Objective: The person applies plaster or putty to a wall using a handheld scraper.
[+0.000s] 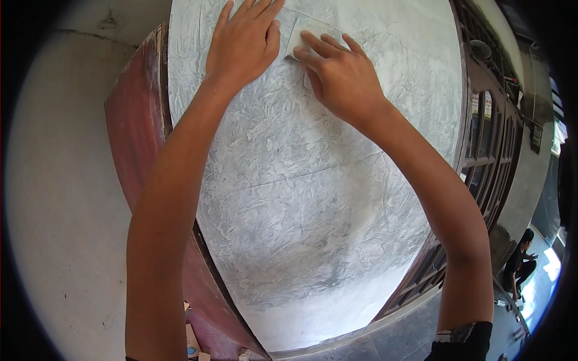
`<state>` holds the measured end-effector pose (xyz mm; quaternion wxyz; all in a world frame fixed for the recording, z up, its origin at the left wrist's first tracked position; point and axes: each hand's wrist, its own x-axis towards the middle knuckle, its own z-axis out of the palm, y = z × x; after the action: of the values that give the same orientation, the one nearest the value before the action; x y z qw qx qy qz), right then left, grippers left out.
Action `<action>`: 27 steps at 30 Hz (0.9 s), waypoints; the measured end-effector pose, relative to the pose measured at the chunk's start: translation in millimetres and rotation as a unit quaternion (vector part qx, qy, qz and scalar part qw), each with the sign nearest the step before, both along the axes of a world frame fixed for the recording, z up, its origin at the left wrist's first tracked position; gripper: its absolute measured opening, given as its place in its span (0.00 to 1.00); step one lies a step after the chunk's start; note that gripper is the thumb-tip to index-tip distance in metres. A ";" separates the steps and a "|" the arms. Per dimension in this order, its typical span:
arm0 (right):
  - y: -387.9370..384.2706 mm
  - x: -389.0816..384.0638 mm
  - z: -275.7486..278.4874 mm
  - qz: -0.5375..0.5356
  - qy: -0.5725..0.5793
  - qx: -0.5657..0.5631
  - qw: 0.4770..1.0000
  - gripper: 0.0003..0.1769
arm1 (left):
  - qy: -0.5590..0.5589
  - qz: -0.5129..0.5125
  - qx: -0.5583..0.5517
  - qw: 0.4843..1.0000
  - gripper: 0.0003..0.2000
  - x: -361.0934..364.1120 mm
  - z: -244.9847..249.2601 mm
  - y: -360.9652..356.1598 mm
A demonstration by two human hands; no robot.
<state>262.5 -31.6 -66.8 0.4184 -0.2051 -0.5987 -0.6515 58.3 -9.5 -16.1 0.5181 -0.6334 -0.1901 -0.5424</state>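
Observation:
Both my arms reach up to a wall (289, 198) with rough, patchy grey and white plaster. My left hand (244, 45) lies against its upper left part, fingers stretched out, holding nothing; some fingertips are near the top edge of the view. My right hand (343, 72) presses a pale, square-cornered sheet (313, 29) against the plaster, with fingers spread over it. A dark lower left corner of the sheet lifts a little and looks like sandpaper; the rest of its underside is hidden. My right thumb is mostly tucked below the palm.
A worn red wooden panel (135, 120) stands left of the plaster, beside a plain pale wall (60, 180). Brown framed windows (487, 138) are on the right. Another person (519, 265) crouches on the floor at far right, near several small items.

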 end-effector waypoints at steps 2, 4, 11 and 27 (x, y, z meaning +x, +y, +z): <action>-5.0 7.6 47.9 -0.024 0.099 -0.071 0.992 0.13 | 0.003 0.009 -0.008 1.000 0.22 2.2 -2.4 -1.5; 2.3 15.9 72.2 0.011 0.125 -0.109 0.986 0.13 | 0.011 0.004 -0.005 1.000 0.22 -1.2 -1.7 -0.9; 2.0 3.2 -6.9 0.007 -0.005 -0.027 1.000 0.12 | 0.004 0.014 0.004 1.000 0.22 2.1 -0.1 0.9; -11.6 -3.0 71.5 -0.020 0.198 -0.178 0.964 0.12 | -0.005 -0.034 -0.014 0.999 0.21 -2.5 0.6 2.6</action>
<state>259.5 -43.3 4.6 0.4724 -0.4130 -0.6059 -0.4890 55.8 -6.9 -15.5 0.4891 -0.6440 -0.1786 -0.5605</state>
